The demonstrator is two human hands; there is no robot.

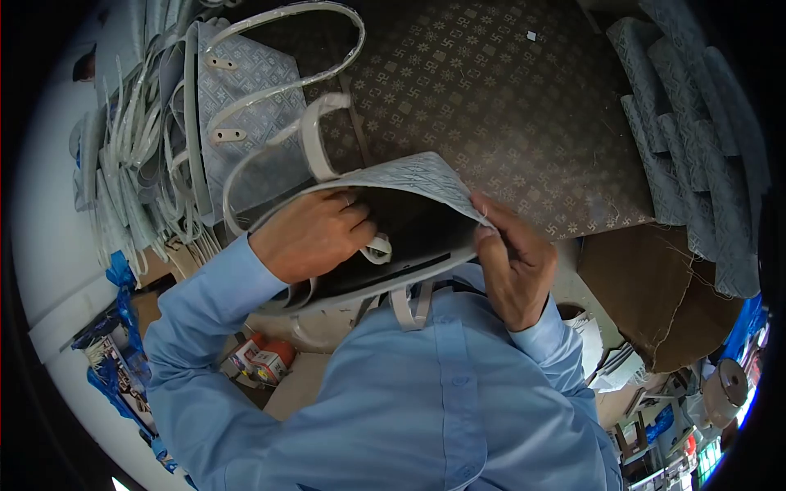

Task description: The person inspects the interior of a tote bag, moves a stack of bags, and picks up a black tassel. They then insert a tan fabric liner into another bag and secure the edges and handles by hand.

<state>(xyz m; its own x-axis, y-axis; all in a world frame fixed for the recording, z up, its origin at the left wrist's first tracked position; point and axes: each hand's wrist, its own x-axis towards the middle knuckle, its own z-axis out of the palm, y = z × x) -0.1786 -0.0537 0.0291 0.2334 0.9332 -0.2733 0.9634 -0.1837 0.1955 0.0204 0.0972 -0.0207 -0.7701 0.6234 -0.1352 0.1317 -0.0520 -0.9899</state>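
Note:
A grey patterned bag (417, 172) is tilted with its dark mouth open towards me. Over the mouth, my left hand (315, 235) is closed, its fingers curled around a small white strip (377, 250) whose looped end shows below the fingertips. At the bag's right corner my right hand (520, 262) pinches the rim between thumb and fingers. A pale handle (315, 139) stands up behind the bag, and another pale strap (408, 307) hangs on the near side against my shirt.
A similar grey bag (254, 98) with a long handle lies at the upper left, beside many bundled straps (135, 155). Brown patterned material (508, 106) covers the surface ahead. Several grey rolled pieces (696, 147) lie at the right, above a brown rounded piece (655, 286).

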